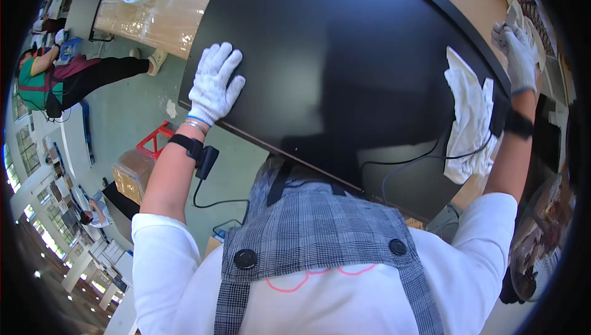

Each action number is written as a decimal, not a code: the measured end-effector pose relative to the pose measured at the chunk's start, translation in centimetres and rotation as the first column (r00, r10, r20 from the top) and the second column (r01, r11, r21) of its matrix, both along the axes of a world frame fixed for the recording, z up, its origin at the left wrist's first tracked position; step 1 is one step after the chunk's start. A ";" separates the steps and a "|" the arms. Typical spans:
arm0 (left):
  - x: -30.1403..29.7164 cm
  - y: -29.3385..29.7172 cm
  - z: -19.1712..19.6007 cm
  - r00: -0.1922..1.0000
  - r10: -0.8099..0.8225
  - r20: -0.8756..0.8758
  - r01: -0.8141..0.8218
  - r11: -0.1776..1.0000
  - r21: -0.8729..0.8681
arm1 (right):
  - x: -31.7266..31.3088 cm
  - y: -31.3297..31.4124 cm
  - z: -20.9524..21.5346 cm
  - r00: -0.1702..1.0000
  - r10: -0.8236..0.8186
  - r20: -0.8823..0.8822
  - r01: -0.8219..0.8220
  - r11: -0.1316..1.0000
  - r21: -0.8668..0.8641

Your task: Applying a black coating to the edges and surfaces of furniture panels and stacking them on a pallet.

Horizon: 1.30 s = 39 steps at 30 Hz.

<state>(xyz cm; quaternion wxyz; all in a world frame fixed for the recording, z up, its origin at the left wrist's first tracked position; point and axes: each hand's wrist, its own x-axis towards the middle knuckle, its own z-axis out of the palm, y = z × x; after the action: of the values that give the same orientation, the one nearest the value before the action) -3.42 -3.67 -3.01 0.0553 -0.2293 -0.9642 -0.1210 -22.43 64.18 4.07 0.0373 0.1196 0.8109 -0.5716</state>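
- Head view, centre of the frame: a large black panel (345, 70) — flat, glossy, like a big screen — is filling the middle and upper part of the picture, lying over a wooden table (157, 18) that is showing at the upper left and upper right.
- The left hand (214, 86), in a white knit glove, is lying flat at the left edge of the panel, fingers spread apart and pressing on the surface, gripping nothing.
- The right hand (518, 52), also gloved, is reaching to the upper right of the frame at the panel's far edge; its fingers are curling there, but I cannot tell whether they are closing on the edge or only resting on it.
- A white cloth (471, 119) is lying crumpled on the panel at the right, just below that hand — touching the surface, not held.
- As a judgement: the panel is looking clean and streak-free where it shows, so wiping seems largely done; the cloth is still waiting on top, and the panel is still being steadied on the table.
- Lower left: a red stool (155, 141) and a brown box (132, 175) are standing on the green floor.
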 end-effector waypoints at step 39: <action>0.4 0.5 -2.4 0.982 -0.021 -0.190 0.029 0.999 0.037 | 39.8 -41.2 -7.2 0.965 0.068 -0.252 0.167 0.580 0.797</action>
<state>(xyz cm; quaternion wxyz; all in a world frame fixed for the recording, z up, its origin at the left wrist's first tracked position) -3.05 -3.14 -5.43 0.1497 -0.2507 -0.9491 -0.1182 17.39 23.00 -3.15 -0.1421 0.0719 0.9761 -0.1481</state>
